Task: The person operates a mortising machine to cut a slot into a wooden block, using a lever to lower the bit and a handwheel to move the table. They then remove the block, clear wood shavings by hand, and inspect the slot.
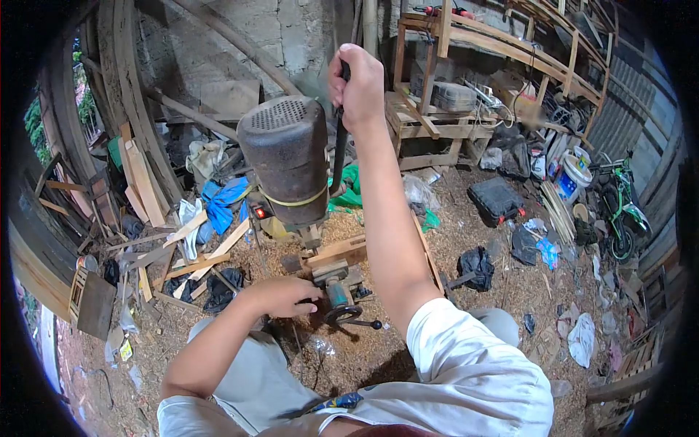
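Note:
In front of me stands a mortising machine with a dark, dusty motor housing [287, 164], vented on top and ringed by a yellowish band. My right hand [358, 87] is raised and wrapped round the machine's black lever [341, 146]. Under the motor, a wooden piece [338, 251] lies across the machine by its vise. My left hand [287, 296] is low at the left of the vise, fingers loosely curved with a gap between thumb and forefinger; nothing shows in it. Just right of it is the black handwheel [342, 315] with its knobbed handle.
Wood shavings cover the floor. Offcuts [211, 262] and blue plastic [224, 200] lie at left. A wooden workbench [437, 131] stands behind, with a black tool case [496, 200], a white bucket [574, 177] and a green small bike [622, 211] at right.

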`<action>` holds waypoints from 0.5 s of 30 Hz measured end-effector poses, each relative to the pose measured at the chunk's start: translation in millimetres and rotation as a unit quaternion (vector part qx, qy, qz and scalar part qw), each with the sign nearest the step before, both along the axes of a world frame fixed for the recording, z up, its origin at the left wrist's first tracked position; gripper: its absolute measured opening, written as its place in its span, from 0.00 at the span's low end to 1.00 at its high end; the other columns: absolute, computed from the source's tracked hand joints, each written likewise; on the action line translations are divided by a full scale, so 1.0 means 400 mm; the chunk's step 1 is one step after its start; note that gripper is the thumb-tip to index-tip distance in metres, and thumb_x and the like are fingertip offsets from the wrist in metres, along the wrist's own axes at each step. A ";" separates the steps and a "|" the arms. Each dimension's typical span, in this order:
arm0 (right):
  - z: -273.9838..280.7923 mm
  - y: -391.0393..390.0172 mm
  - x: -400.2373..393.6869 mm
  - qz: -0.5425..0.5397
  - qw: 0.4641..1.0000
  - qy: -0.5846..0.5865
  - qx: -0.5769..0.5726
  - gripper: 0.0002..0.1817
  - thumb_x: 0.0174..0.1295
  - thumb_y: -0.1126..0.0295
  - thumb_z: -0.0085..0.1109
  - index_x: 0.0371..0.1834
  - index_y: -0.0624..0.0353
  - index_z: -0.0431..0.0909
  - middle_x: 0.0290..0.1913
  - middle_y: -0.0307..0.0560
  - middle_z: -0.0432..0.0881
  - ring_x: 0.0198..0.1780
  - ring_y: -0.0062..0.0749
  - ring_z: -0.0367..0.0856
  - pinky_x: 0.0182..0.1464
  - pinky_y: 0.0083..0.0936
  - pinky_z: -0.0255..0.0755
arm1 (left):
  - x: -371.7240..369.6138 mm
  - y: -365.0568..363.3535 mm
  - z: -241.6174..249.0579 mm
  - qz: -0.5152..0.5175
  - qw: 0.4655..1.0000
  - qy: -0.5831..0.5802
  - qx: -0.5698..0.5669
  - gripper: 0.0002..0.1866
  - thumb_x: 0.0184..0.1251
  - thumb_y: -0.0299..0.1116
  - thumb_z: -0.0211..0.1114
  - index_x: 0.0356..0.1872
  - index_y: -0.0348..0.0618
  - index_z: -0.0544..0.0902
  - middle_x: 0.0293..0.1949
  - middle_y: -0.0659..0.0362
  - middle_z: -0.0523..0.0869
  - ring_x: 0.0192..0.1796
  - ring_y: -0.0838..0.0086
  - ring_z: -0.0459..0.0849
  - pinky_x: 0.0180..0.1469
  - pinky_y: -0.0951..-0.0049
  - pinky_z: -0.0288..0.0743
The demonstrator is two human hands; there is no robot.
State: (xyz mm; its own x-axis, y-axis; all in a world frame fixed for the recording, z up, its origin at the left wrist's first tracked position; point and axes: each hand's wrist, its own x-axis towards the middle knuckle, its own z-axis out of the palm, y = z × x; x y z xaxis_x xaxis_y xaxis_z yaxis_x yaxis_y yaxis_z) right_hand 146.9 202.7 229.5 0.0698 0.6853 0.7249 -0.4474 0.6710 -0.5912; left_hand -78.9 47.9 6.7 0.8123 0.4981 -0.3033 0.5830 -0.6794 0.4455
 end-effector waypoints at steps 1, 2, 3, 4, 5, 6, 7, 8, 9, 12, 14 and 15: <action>-0.001 -0.004 -0.004 -0.019 1.000 0.002 0.010 0.21 0.77 0.57 0.49 0.26 0.58 0.71 0.16 0.36 0.66 0.16 0.21 0.62 0.19 0.25 0.56 | -0.001 -0.002 0.010 0.002 1.000 0.000 0.005 0.24 0.79 0.42 0.65 0.69 0.40 0.82 0.58 0.42 0.88 0.59 0.45 0.87 0.64 0.50 0.81; -0.003 -0.008 -0.006 -0.017 1.000 0.003 0.015 0.21 0.77 0.57 0.49 0.26 0.58 0.71 0.16 0.36 0.66 0.16 0.21 0.62 0.19 0.25 0.56 | -0.001 -0.005 0.019 -0.002 1.000 -0.027 0.014 0.24 0.79 0.41 0.65 0.68 0.40 0.82 0.58 0.42 0.88 0.60 0.45 0.87 0.64 0.50 0.81; -0.007 -0.015 -0.004 -0.016 1.000 0.008 0.017 0.21 0.77 0.57 0.49 0.26 0.58 0.71 0.16 0.36 0.66 0.16 0.20 0.62 0.19 0.25 0.56 | -0.002 -0.006 0.028 -0.008 0.998 -0.055 0.024 0.23 0.79 0.39 0.65 0.68 0.40 0.83 0.57 0.43 0.88 0.60 0.46 0.86 0.64 0.51 0.80; -0.012 -0.022 0.000 -0.015 1.000 0.012 0.018 0.21 0.77 0.57 0.48 0.26 0.58 0.71 0.16 0.36 0.66 0.16 0.20 0.62 0.19 0.25 0.56 | -0.003 -0.007 0.033 -0.008 0.998 -0.054 0.029 0.23 0.79 0.39 0.65 0.68 0.40 0.83 0.57 0.43 0.88 0.60 0.46 0.86 0.64 0.51 0.80; -0.017 -0.031 0.006 -0.009 1.000 0.004 0.022 0.21 0.78 0.58 0.48 0.27 0.58 0.71 0.17 0.36 0.66 0.16 0.19 0.61 0.19 0.23 0.56 | -0.005 -0.007 0.035 -0.018 0.995 -0.086 0.040 0.22 0.79 0.39 0.65 0.68 0.40 0.83 0.57 0.43 0.88 0.61 0.47 0.86 0.64 0.51 0.80; -0.025 -0.039 0.012 -0.010 1.000 0.003 0.025 0.21 0.78 0.58 0.48 0.27 0.58 0.71 0.17 0.36 0.66 0.16 0.19 0.61 0.19 0.23 0.56 | -0.005 -0.006 0.038 -0.029 0.991 -0.119 0.050 0.22 0.79 0.39 0.64 0.68 0.40 0.83 0.56 0.44 0.88 0.61 0.47 0.86 0.64 0.51 0.80; -0.034 -0.046 0.017 0.012 1.000 0.013 0.025 0.20 0.78 0.59 0.51 0.27 0.57 0.72 0.19 0.35 0.68 0.18 0.17 0.63 0.21 0.21 0.55 | -0.006 -0.003 0.044 -0.034 0.993 -0.102 0.050 0.23 0.80 0.38 0.64 0.71 0.42 0.82 0.56 0.45 0.87 0.61 0.48 0.85 0.64 0.52 0.80; -0.042 -0.052 0.019 0.035 0.999 0.022 0.024 0.18 0.78 0.61 0.53 0.28 0.57 0.74 0.22 0.33 0.70 0.19 0.15 0.64 0.22 0.19 0.55 | -0.009 0.000 0.044 -0.035 0.993 -0.102 0.052 0.23 0.80 0.38 0.64 0.71 0.42 0.82 0.56 0.45 0.87 0.61 0.48 0.85 0.64 0.52 0.80; -0.050 -0.057 0.019 0.038 0.998 0.027 0.028 0.19 0.79 0.60 0.53 0.28 0.57 0.73 0.21 0.33 0.70 0.20 0.14 0.64 0.22 0.18 0.54 | -0.012 0.002 0.041 -0.034 0.992 -0.107 0.056 0.24 0.80 0.38 0.64 0.72 0.44 0.81 0.57 0.46 0.86 0.60 0.48 0.85 0.64 0.52 0.80; -0.068 -0.083 0.029 0.027 0.999 0.017 0.036 0.19 0.79 0.59 0.53 0.28 0.56 0.73 0.22 0.33 0.70 0.20 0.13 0.64 0.22 0.18 0.54 | -0.005 -0.001 0.074 -0.025 0.993 -0.094 0.065 0.26 0.81 0.39 0.63 0.76 0.51 0.78 0.58 0.49 0.85 0.60 0.49 0.85 0.63 0.54 0.81; -0.085 -0.097 0.031 0.030 0.998 0.023 0.047 0.19 0.79 0.59 0.53 0.28 0.57 0.73 0.23 0.32 0.70 0.20 0.13 0.63 0.23 0.18 0.53 | -0.001 -0.003 0.096 0.008 0.997 -0.066 0.026 0.23 0.80 0.43 0.63 0.69 0.42 0.82 0.61 0.48 0.85 0.62 0.48 0.86 0.63 0.51 0.81; -0.091 -0.106 0.032 0.024 0.998 0.021 0.057 0.20 0.78 0.58 0.51 0.28 0.58 0.71 0.21 0.34 0.67 0.19 0.14 0.60 0.21 0.18 0.53 | 0.004 -0.005 0.112 0.020 0.999 -0.039 0.011 0.24 0.81 0.44 0.63 0.70 0.43 0.81 0.62 0.49 0.85 0.62 0.49 0.86 0.62 0.51 0.82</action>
State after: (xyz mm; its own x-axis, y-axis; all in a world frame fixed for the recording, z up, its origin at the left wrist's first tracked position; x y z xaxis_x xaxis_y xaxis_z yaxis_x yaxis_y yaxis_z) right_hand 159.7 160.4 193.2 0.0714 0.6021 0.7952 -0.5031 0.7102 -0.4925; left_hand -77.4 46.1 51.3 0.8122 0.5365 -0.2290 0.5743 -0.6668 0.4748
